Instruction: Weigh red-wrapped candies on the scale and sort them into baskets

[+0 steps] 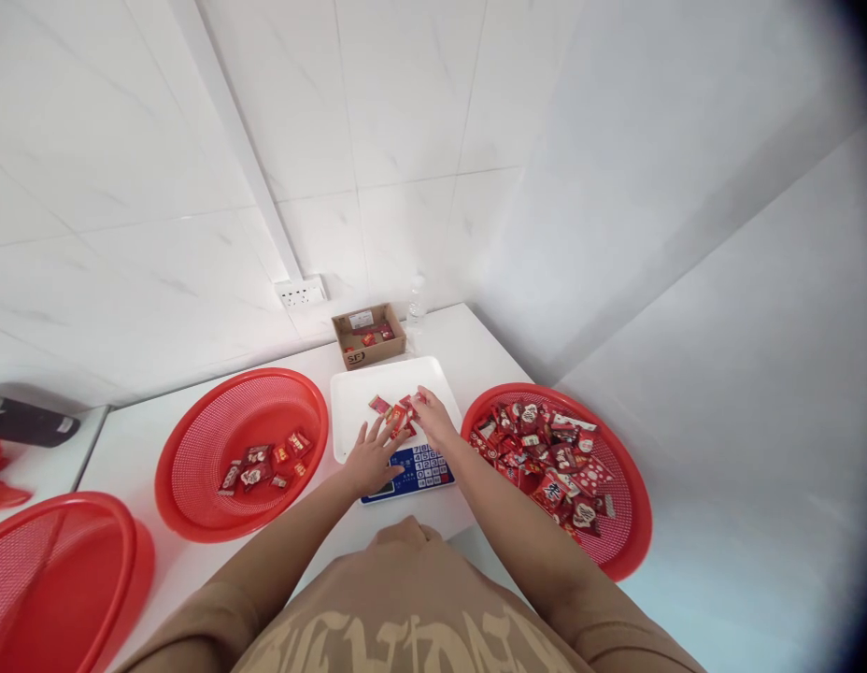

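Note:
A digital scale with a white weighing tray (353, 402) and a blue keypad (428, 469) stands on the table in front of me. Several red wrapped candies (379, 405) lie loose on the tray. My left hand (373, 460) is open, fingers spread over the scale's front edge, fingertips at the candies. At their right side my right hand (434, 419) is closed, thumb and fingers pinched around a small red candy packet that is partly hidden. Right of the scale, a red mesh basket (633, 505) holds a heap of mixed red candy packets (566, 458).
Left of the scale sits a red basket (177, 458) with a few candies. Another red basket (118, 523) is at the lower left. Behind the scale are a cardboard box (377, 352) with packets and a clear bottle (417, 299). Walls (419, 215) close off the back and right.

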Motion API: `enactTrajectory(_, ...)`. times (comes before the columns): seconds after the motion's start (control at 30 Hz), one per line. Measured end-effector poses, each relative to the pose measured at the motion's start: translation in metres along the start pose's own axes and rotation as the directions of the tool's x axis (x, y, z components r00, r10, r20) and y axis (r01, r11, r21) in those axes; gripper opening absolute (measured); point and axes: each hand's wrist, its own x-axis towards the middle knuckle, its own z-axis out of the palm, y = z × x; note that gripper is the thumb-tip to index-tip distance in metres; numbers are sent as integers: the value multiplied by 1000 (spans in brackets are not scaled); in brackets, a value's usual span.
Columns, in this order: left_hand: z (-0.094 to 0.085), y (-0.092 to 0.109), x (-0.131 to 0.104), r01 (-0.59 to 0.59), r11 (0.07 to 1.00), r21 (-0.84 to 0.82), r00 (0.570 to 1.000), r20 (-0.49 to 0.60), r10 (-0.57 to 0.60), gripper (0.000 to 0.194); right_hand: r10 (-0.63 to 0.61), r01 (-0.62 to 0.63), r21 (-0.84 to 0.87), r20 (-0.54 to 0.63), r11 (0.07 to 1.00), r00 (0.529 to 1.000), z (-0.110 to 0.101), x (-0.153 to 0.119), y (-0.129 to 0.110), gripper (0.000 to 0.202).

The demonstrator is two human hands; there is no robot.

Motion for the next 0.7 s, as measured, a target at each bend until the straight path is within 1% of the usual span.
enactTrajectory(0.03, 2, -1, 0, -23, 1000, 6, 1000, 7, 23, 66, -3, 3, -14, -14, 1000, 1000, 1, -1, -2, 58)
enactTrajectory(0.1, 5, -4, -1, -48, 999, 9, 999, 19, 48, 62, -52, 48, -104, -40, 993, 998, -1, -5, -5, 56)
enactTrajectory(0.17, 7, -8, -2, -39, 999, 10, 999, 23, 39, 57, -105, 93, -198, -51, 976, 993, -7, -11, -5, 55)
enactTrajectory(0.23, 8, -11, -4, -9, 1000, 16, 1000, 9, 9, 54, -135, 121, -239, -40, 963, 990, -19, -19, -3, 54)
enactTrajectory(0.33, 10, -15, -10, 45, 999, 19, 998, -39, -44, 52, -163, 144, -241, -57, 960, 985, -49, -33, 3, 53)
enactTrajectory(0.4, 12, -18, -16, 72, 997, -5, 994, -86, -72, 51, -194, 153, -279, -124, 948, 973, -77, -43, 10, 49)
enactTrajectory(0.47, 15, -21, -25, 92, 995, -48, 985, -139, -98, 48, -216, 115, -398, -217, 910, 952, -110, -54, 20, 46)
enactTrajectory(0.53, 20, -24, -34, 111, 989, -95, 973, -190, -128, 47, -229, 34, -573, -272, 819, 935, -144, -66, 32, 42)
enactTrajectory(0.6, 24, -26, -42, 130, 982, -136, 959, -235, -159, 45, -219, -65, -742, -280, 667, 935, -174, -79, 48, 41)
enactTrajectory(0.67, 28, -26, -49, 142, 976, -168, 948, -261, -182, 43, -178, -164, -840, -293, 517, 939, -193, -92, 64, 43)
enactTrajectory(0.7, 30, -25, -51, 145, 973, -180, 945, -267, -190, 43, -150, -207, -867, -304, 454, 941, -198, -98, 72, 46)
